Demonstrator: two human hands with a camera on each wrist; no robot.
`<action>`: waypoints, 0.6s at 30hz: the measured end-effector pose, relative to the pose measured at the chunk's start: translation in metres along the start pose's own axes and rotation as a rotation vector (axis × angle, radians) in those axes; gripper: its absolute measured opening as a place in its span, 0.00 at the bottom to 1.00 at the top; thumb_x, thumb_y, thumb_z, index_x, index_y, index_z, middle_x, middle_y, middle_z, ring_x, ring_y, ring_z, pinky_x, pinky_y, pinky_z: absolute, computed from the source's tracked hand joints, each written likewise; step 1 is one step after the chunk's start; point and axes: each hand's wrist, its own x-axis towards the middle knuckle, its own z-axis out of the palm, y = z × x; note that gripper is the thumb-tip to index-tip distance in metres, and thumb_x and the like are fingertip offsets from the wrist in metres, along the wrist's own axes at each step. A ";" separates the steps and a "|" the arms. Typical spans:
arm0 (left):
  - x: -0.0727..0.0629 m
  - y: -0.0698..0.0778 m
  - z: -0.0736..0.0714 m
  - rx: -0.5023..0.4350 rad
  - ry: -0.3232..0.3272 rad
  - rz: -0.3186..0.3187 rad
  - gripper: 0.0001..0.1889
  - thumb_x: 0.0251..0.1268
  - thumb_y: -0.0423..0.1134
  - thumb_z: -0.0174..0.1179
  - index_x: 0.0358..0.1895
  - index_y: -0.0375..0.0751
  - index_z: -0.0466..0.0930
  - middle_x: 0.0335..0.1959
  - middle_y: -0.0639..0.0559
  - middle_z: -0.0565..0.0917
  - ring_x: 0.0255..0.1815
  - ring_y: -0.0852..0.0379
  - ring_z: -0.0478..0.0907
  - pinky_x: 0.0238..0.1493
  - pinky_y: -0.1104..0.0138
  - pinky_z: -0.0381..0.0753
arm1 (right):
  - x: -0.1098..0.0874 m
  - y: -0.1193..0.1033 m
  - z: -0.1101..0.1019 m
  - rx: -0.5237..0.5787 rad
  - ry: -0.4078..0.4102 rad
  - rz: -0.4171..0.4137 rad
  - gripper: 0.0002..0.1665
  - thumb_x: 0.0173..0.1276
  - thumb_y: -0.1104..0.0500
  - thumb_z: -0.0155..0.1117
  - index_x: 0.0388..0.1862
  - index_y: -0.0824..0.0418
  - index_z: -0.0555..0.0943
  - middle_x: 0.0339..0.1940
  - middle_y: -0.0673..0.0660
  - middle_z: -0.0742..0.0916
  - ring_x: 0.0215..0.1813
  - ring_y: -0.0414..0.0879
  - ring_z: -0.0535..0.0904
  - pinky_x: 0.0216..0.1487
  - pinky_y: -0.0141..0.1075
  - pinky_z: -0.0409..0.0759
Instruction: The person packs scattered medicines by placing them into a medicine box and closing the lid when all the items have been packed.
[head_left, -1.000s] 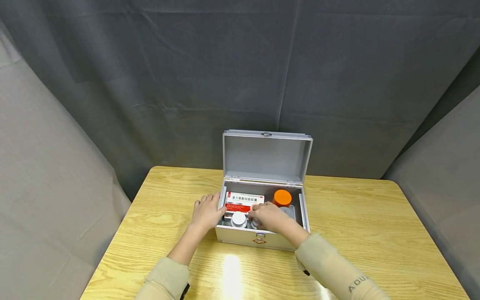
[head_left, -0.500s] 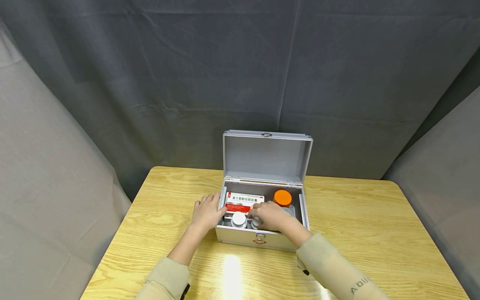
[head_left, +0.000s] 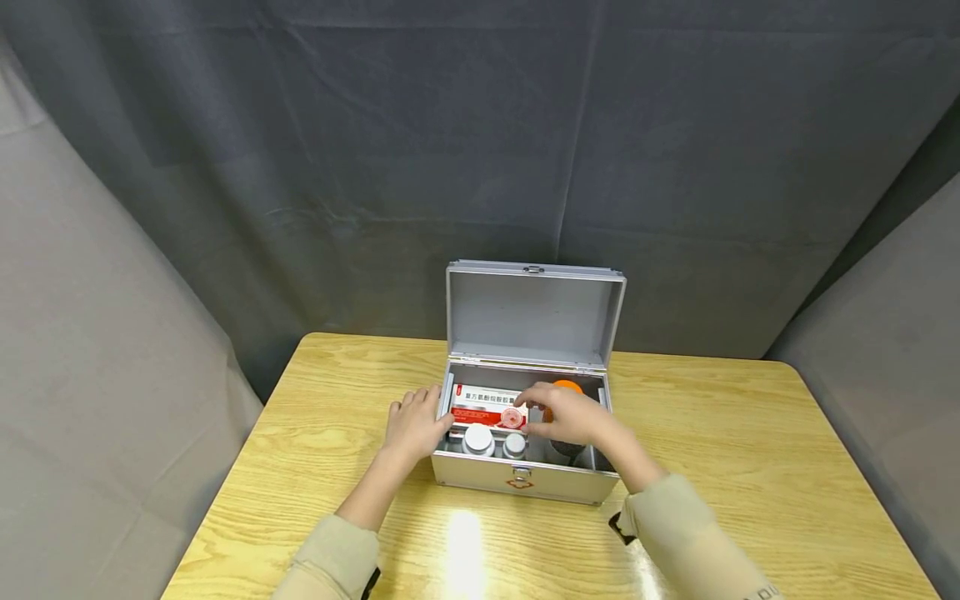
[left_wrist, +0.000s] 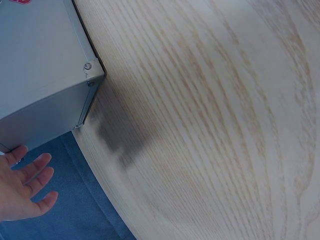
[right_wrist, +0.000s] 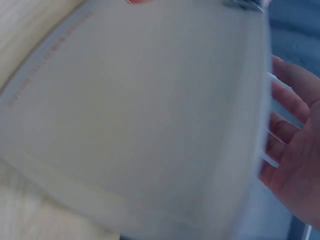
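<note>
An aluminium first-aid case (head_left: 480, 475) stands on the table with its lid (head_left: 534, 312) raised. In it lies a white and red medicine box (head_left: 480, 406). A larger white-capped bottle (head_left: 477, 440) and a smaller white-capped bottle (head_left: 514, 447) stand at the front. My left hand (head_left: 415, 427) rests at the case's left rim; its fingers look loosely extended in the left wrist view. Over the case's right half hovers my right hand (head_left: 573, 414), fingers relaxed, nothing visible between them. It partly hides an orange lid (head_left: 567, 387); a dark thing (head_left: 567, 450) shows below it.
The wooden table (head_left: 360, 375) extends on both sides of the case. A dark grey curtain (head_left: 375, 167) hangs behind it, and lighter cloth panels (head_left: 97, 333) flank the left and right sides.
My right hand has come off the smaller white-capped bottle and moved up and to the right. That bottle now shows in full, and the orange lid is partly covered. My left hand stays put.
</note>
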 end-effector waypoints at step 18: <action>0.000 -0.003 -0.002 -0.006 -0.002 -0.002 0.31 0.61 0.53 0.49 0.66 0.41 0.62 0.59 0.41 0.71 0.60 0.42 0.65 0.57 0.47 0.60 | -0.007 0.008 -0.070 0.233 0.899 0.222 0.21 0.57 0.65 0.64 0.50 0.66 0.74 0.48 0.62 0.75 0.47 0.53 0.70 0.44 0.41 0.68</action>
